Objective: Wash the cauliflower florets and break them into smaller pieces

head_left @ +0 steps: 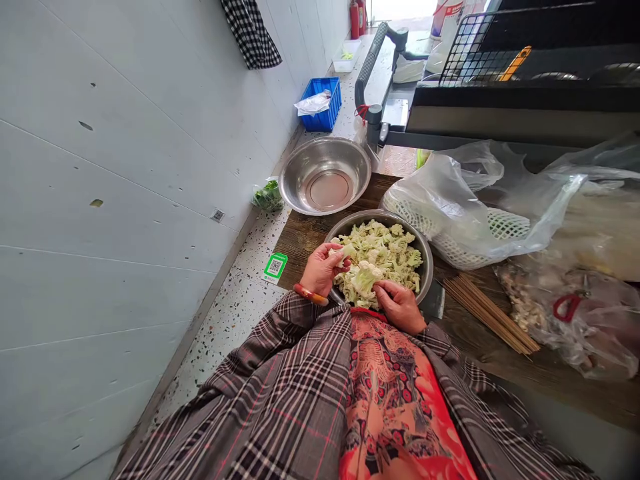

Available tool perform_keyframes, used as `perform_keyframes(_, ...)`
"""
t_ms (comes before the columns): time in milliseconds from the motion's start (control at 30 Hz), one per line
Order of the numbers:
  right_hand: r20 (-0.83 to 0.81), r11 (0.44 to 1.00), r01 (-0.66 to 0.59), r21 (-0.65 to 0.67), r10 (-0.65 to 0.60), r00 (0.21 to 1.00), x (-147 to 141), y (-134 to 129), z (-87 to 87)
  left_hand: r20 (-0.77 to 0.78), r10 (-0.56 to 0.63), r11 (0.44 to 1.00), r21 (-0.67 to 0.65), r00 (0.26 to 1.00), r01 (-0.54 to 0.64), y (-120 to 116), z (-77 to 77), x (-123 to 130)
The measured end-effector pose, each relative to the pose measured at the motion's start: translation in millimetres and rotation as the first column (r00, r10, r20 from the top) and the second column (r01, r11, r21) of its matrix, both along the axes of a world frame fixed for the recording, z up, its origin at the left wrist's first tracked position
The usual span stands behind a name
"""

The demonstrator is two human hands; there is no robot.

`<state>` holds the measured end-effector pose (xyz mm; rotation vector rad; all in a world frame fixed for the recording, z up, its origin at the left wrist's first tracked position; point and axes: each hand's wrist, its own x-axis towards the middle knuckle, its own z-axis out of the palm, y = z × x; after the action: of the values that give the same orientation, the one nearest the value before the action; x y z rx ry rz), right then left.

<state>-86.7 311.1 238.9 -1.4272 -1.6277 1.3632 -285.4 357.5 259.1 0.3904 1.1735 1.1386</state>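
Note:
My left hand (325,267), with a reddish-amber bangle at the wrist, pinches a pale cauliflower floret (345,251) between thumb and fingers. Facing it, my right hand (400,305) is closed at the edge of a larger cauliflower floret (369,275). A thin brownish line shows between the two florets; whether it is a skewer I cannot tell. Both hands are over the near part of a steel bowl (427,277) heaped with cut cauliflower (383,241). My right fingertips are partly hidden by the floret.
Behind the bowl stands a wide steel basin (327,190). A bundle of wooden skewers (493,317) lies to the right, near plastic bags (465,200) and red-handled scissors (567,308). Bagged greens (269,195) and a blue crate (321,120) are along the left wall.

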Motion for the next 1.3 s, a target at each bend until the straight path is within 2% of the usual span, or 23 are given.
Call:
perform_keyframes(267,0.023,1.0,-0.014,0.027,0.013,1.0,0.1,-0.2,-1.5,-0.009,0.061,0.998,0.025,0.998,-0.06,-4.7,-0.9,0.9)
perform_keyframes(533,0.04,0.999,-0.018,0.045,0.016,0.999,-0.5,-0.3,-0.1,-0.015,0.067,0.997,0.033,0.998,-0.067,-7.2,-2.8,1.1)
perform_keyframes(800,0.083,0.996,-0.032,0.089,0.024,0.996,0.7,-1.8,-1.3,-0.235,0.113,0.986,0.145,0.966,-0.08,-9.0,3.5,10.2)
perform_keyframes(867,0.091,0.995,-0.028,0.095,0.019,0.996,1.1,-2.3,-2.6,-0.25,0.112,0.986,0.149,0.962,-0.076,-9.9,2.9,12.1)
perform_keyframes(1067,0.102,0.992,-0.025,0.126,0.013,0.995,3.1,-2.4,-6.3,-0.112,0.026,0.999,0.029,0.993,-0.023,-12.7,-5.1,12.1)
perform_keyframes(1300,0.097,0.991,-0.011,0.134,-0.002,0.995,4.5,-0.1,-7.1,-0.068,0.043,0.999,0.014,0.997,-0.043,-12.7,-1.7,10.3)
